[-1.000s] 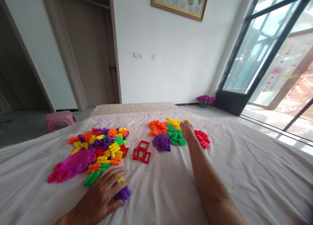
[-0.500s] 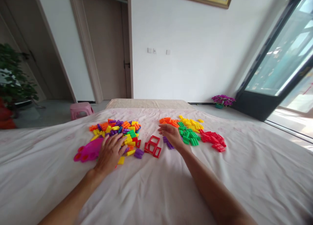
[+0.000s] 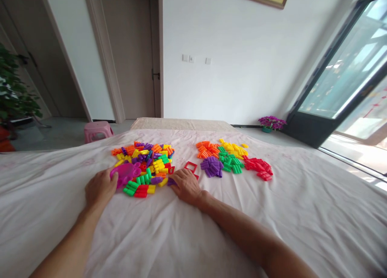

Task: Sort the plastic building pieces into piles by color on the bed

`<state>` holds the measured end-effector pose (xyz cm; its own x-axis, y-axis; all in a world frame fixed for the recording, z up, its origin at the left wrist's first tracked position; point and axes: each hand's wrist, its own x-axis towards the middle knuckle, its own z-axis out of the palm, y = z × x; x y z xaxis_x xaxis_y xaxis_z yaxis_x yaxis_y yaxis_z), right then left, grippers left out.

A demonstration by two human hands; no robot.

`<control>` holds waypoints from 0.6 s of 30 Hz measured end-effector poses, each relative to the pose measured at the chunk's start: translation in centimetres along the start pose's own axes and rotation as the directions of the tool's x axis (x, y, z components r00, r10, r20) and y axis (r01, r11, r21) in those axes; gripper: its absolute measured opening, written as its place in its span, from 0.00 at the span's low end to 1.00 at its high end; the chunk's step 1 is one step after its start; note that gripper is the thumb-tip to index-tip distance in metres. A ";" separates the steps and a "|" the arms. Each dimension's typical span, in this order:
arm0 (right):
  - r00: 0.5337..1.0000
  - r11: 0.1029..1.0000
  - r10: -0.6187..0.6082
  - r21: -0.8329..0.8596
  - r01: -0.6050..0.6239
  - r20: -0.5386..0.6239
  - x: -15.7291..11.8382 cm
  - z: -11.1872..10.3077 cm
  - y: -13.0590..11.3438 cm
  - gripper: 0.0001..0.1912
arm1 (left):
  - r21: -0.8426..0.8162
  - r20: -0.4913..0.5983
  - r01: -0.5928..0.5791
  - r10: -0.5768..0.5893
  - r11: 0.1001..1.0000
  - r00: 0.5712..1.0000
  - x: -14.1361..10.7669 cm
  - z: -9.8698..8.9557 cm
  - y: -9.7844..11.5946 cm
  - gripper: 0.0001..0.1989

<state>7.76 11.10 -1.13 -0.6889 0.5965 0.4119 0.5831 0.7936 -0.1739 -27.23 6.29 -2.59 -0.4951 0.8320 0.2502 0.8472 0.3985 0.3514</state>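
Note:
My left hand (image 3: pixel 100 187) grips the near left edge of a flat magenta plastic piece (image 3: pixel 123 175) with rounded knobs, thumb and fingers closed on it. It sits against the left side of a mixed pile of plastic building blocks (image 3: pixel 157 164) in orange, yellow, purple, green and red. At the pile's right edge my right hand (image 3: pixel 186 185) has its fingertips closed on a purple block (image 3: pixel 171 181), partly hidden by the fingers. Red square frames (image 3: pixel 191 165) lie just behind this hand, partly covered by it.
Sorted heaps lie to the right: purple blocks (image 3: pixel 212 167), green blocks (image 3: pixel 232 164), orange blocks (image 3: pixel 207 150), yellow blocks (image 3: pixel 234 148) and red blocks (image 3: pixel 259 168). A wrinkled pale sheet (image 3: pixel 157 237) covers the surface. A pink stool (image 3: pixel 98 129) stands beyond, at left.
My left hand has moved left off the pile and taken hold of the magenta piece, now shifted right, with green and red blocks exposed. My right hand has come left from the purple heap.

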 end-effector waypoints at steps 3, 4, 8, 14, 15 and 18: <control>1.000 1.000 -0.015 -0.012 0.015 -0.015 -0.1 0.2 0.2 0.17 | -0.011 0.001 -0.001 0.001 1.000 1.000 0.0 -0.2 0.3 0.33; 1.000 1.000 -0.021 -0.017 0.020 -0.017 -0.1 0.3 0.2 0.16 | -0.015 -0.001 -0.002 0.002 1.000 1.000 -0.1 -0.3 0.3 0.32; 0.999 0.999 -0.034 -0.036 0.033 -0.012 -0.2 0.2 -0.2 0.14 | -0.024 -0.013 -0.007 0.007 1.000 1.000 -0.5 -0.7 0.3 0.30; 0.993 0.995 -0.099 -0.027 0.097 -0.060 -0.9 -0.7 -0.6 0.13 | -0.038 -0.009 -0.005 0.005 0.999 1.000 -0.5 -0.9 0.1 0.29; 0.990 0.994 -0.108 -0.029 0.106 -0.090 -1.3 -1.0 -0.3 0.14 | -0.039 -0.007 -0.005 0.004 0.999 1.000 -0.4 -0.9 0.1 0.29; 0.975 0.996 -0.081 -0.054 0.071 -0.208 -3.0 -2.4 1.3 0.15 | -0.042 -0.006 0.001 -0.001 0.999 1.000 -0.4 -0.7 0.0 0.29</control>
<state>11.65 10.08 -0.44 -0.6290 0.4925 0.6015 0.5555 0.8260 -0.0955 -27.17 5.72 -2.00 -0.4969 0.8295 0.2551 0.8380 0.3822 0.3895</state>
